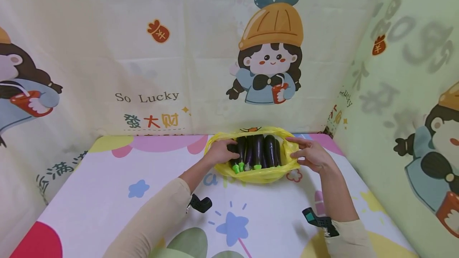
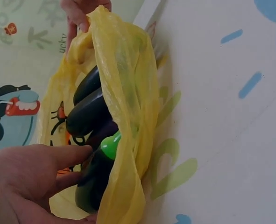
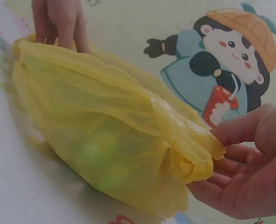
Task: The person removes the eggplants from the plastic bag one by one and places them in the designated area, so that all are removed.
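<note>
Left hand (image 1: 220, 151) at 9 o'clock of yellow plastic bag (image 1: 263, 176), fingers spread, touching leftmost eggplant (image 2: 95, 183); right hand (image 1: 313, 155) at 3 o'clock, pinching bag's rim. Bag lies straight ahead, 12 o'clock, on patterned table (image 1: 272, 210), eggplants (image 1: 258, 148) side by side inside. Probably best: hold rim wide, ease thin plastic gently.

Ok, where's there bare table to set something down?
Bare tabletop lies left of the yellow bag, around the small blue star print, and between the forearms, in front of the bag. Crowded: the bag, with eggplants side by side, the left hand reaching in and the right hand at its right end.
</note>
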Demonstrator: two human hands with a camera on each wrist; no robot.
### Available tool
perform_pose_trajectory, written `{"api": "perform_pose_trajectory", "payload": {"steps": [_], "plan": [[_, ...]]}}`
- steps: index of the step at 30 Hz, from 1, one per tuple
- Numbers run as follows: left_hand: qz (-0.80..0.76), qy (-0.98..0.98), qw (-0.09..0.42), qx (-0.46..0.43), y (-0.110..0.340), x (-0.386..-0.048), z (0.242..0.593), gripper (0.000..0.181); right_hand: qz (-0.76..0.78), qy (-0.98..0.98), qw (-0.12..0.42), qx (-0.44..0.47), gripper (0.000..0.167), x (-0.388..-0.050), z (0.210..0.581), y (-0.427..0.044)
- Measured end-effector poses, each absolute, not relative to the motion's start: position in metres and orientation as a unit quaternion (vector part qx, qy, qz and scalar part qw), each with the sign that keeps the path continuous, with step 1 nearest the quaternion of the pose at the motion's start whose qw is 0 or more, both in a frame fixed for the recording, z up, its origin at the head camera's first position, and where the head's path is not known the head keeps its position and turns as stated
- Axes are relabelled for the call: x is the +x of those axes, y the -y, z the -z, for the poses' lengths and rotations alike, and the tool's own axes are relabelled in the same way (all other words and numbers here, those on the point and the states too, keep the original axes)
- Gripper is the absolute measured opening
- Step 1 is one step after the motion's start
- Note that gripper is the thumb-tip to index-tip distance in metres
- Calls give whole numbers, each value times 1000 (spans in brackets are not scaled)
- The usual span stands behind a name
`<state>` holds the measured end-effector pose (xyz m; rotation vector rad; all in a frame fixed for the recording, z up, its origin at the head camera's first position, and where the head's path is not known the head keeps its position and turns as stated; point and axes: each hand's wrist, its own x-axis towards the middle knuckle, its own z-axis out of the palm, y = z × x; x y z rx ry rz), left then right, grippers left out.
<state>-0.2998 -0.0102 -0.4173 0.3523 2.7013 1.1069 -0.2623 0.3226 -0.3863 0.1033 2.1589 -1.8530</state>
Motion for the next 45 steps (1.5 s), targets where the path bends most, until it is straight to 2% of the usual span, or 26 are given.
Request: {"api": "perform_pose_trajectory", "payload": {"steps": [6,22,45], "plan": [[-396,-908,72,119,8,-299,427,54,648,-747,147,33,67,-260,391,-322],[-483,-864,104,93,12,-291,420,55,652,-743,150,31,66,-259,395,-327],[-549,-814,138,128,26,-270,387,57,650,-746,142,24,69,-263,390,-326]]}}
